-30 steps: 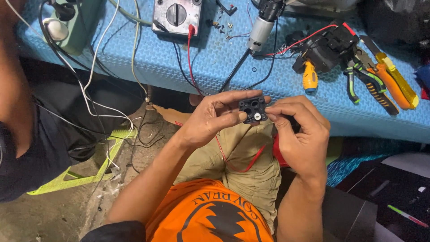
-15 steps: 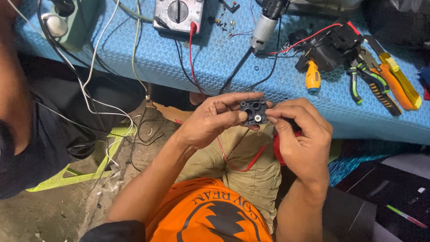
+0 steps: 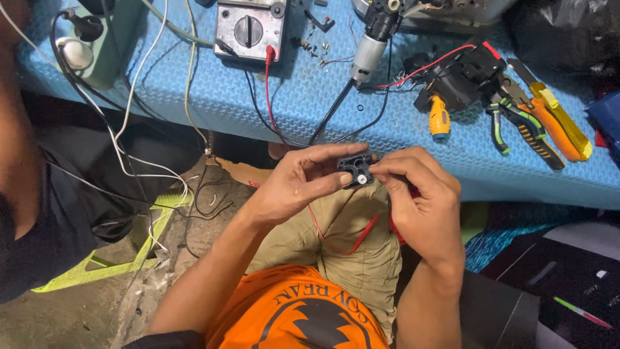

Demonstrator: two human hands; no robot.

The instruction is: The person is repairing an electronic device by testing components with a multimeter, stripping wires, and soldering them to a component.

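Small black plastic part sits pinched between both our hands, just below the near edge of the blue mat. Left hand grips its left side, right hand clamps the right with fingertips. Up on the mat: grey multimeter, silver motor, yellow screwdriver, pliers.

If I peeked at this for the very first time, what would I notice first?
Probably the two hands in the middle: the left hand and the right hand pinch a small black part together, with a red wire dangling below it over the lap. Behind them lies a bright blue mat with a grey meter at the top and orange-handled pliers on the right.
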